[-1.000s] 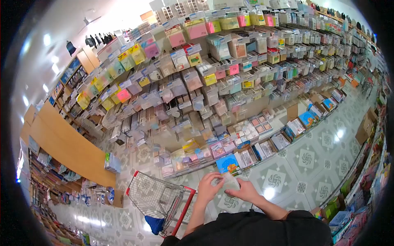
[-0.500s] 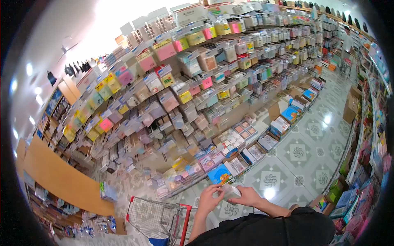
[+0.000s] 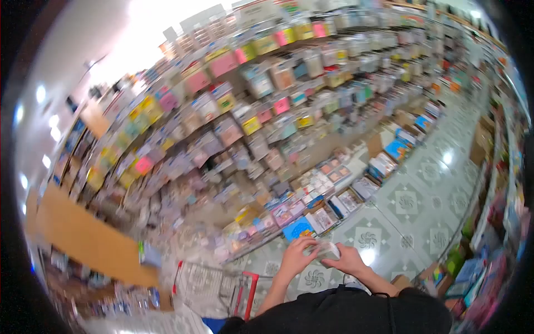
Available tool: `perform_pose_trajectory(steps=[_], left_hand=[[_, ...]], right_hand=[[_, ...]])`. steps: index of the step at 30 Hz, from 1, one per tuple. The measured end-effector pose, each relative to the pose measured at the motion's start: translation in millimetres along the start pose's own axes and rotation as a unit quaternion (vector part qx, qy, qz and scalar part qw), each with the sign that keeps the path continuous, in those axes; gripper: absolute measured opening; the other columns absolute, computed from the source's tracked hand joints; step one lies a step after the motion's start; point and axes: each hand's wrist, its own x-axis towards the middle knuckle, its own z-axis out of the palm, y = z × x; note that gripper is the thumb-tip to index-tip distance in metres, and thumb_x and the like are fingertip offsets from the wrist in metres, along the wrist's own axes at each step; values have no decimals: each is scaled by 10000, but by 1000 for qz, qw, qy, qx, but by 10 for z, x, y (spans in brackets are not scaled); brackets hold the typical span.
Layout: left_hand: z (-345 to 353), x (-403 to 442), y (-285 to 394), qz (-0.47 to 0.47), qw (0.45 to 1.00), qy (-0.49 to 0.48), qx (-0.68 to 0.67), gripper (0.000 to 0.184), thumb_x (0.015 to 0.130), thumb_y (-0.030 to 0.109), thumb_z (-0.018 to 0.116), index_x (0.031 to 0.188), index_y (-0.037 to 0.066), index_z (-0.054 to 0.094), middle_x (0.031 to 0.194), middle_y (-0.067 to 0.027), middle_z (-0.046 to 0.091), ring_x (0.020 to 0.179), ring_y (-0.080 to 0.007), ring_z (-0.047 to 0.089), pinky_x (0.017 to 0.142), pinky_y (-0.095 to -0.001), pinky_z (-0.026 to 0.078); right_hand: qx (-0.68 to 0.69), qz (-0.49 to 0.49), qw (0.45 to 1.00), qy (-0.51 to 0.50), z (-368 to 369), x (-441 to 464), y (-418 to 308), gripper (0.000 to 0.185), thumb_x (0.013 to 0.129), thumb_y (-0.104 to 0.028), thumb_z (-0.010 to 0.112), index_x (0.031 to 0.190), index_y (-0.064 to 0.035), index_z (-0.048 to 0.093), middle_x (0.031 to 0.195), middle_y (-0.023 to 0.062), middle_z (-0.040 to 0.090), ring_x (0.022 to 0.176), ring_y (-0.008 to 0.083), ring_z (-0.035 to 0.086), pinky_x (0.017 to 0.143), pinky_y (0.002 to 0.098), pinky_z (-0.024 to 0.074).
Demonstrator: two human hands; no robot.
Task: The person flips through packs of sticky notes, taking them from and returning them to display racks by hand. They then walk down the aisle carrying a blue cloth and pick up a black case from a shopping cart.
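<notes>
Between my two hands is a small clear and white packet (image 3: 328, 250), blurred, so its contents cannot be made out. My left hand (image 3: 298, 257) pinches its left side with curled fingers. On the right side, my right hand (image 3: 349, 259) grips it with thumb and fingers. Both hands are held in front of my body, over the tiled floor. Just beyond them lies a blue picture box (image 3: 298, 227) at the shelf's bottom edge.
A shopping cart (image 3: 208, 286) with a red handle stands at my left. Ahead runs a long rack (image 3: 261, 128) of hanging packets, with boxes (image 3: 347, 200) along its base. Goods line a shelf (image 3: 473, 278) at the right. A wooden panel (image 3: 83, 234) is at the left.
My hands and the packet have shifted slightly right in view. The left hand's fingers now sit closer over the packet. The view has moved and blurred.
</notes>
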Motion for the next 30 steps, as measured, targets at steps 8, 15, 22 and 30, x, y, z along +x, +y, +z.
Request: perform_pose_trajectory(steps=[8,15,22,30], left_hand=[[-144,-178,-164,-28,998,-50,-3,209,809,256,700,904,71,670,1161,-73,631,1111,-279,565,954,-379,443],[-297,-541,-339,-57,998,-25,22,216,805,255,687,921,74,666,1182,-64,627,1129,-276,554,973,-385,431],[-468,-913,-385,-93,993,72,6,197,808,241,693,873,61,647,1126,-58,632,1060,-273,571,925,-377,451],[-632,-1236,-404,-120,984,129,-4,198,803,218,705,909,60,649,1153,-70,619,1060,-271,577,920,-376,458]], right_hand=[[-8,-57,998,-17,193,87,55,560,667,-406,811,997,10,635,821,205,674,783,343,683,691,400,524],[-43,-93,992,-76,408,184,-148,548,658,-416,820,932,7,604,776,208,663,723,363,669,645,406,518],[-32,-154,980,-120,638,266,-398,527,665,-393,824,914,12,595,764,212,660,711,363,668,641,407,517],[-46,-172,970,-168,893,296,-511,535,662,-372,833,958,18,617,800,207,675,750,349,684,667,397,525]])
